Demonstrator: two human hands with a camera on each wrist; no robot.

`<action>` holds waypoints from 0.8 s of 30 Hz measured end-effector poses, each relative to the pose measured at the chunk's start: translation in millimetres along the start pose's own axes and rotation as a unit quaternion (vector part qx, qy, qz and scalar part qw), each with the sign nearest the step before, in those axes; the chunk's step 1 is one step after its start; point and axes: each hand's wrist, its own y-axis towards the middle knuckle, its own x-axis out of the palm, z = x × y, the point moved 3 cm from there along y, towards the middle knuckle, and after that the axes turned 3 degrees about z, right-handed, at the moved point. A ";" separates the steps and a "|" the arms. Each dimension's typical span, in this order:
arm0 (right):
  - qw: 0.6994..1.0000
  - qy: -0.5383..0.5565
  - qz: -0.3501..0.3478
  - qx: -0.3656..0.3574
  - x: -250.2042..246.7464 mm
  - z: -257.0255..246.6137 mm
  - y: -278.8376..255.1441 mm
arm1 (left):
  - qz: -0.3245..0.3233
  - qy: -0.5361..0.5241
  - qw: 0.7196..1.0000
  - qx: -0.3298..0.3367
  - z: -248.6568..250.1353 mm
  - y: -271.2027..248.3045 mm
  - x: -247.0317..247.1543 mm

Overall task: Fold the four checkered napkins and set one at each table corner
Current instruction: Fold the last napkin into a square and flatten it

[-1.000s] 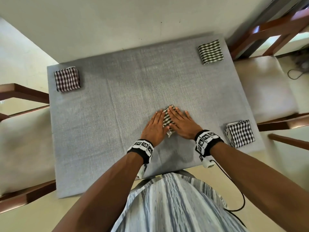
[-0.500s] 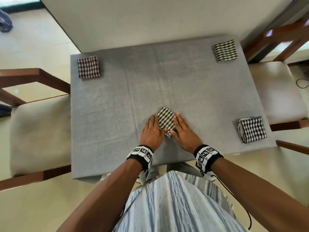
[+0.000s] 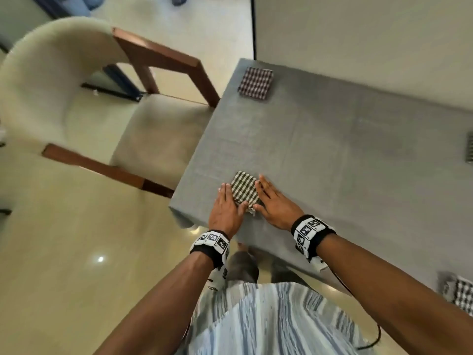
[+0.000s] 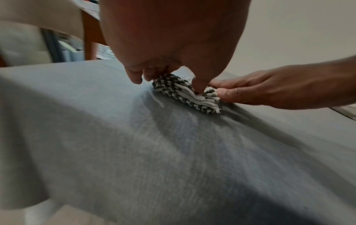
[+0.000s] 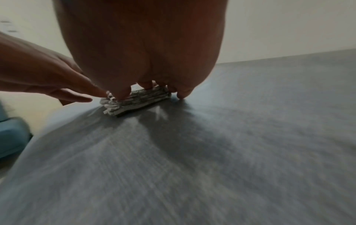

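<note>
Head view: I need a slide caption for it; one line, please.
Both hands, left hand and right hand, flank the folded checkered napkin near the grey table's corner.

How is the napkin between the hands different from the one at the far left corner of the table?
The napkin between the hands is black-and-white checkered; the far left napkin looks dark reddish.
The near one lies a little in from the table's near left corner, with the left hand and right hand flat against its sides; the far one sits untouched at its corner.
Both are folded into small squares lying flat on the grey tablecloth.
</note>
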 end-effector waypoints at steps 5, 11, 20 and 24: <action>0.997 -0.060 -0.036 -0.044 6.7 -47.4 34.5 | 0.046 -0.101 0.992 -0.051 -51.2 -4.2 -20.9; 0.998 -0.047 -0.042 -0.025 19.3 -78.6 59.5 | 0.114 -0.143 0.980 -0.078 -95.4 -13.2 -37.5; 0.998 -0.032 -0.049 -0.019 23.1 -88.7 68.9 | 0.102 -0.161 0.979 -0.070 -111.0 -19.7 -36.5; 0.997 -0.034 -0.058 -0.028 21.3 -86.4 69.2 | 0.101 -0.162 0.979 -0.073 -110.7 -19.9 -35.8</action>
